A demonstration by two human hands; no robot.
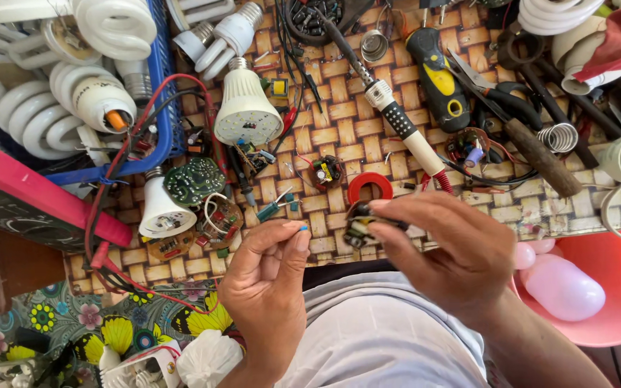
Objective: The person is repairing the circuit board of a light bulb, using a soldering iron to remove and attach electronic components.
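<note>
- Head view: I see a woven mat (339, 108) serving as the work surface, littered with spiral lamps, LED bulbs, loose boards and hand tools.
- A blue basket (163, 86) at the upper left holds spent spiral lamps; a soldering iron (397, 118) lies across the mat's centre, untouched.
- The right hand (447, 255) is closed in a pinch on a small circuit board (359, 228), held above the mat's near edge.
- The left hand (267, 284) is pinched shut on a tiny blue-tipped component (302, 228), just beside the board — not touching it.
- My assessment: the part is off the board — fitting and soldering appear outstanding.
</note>
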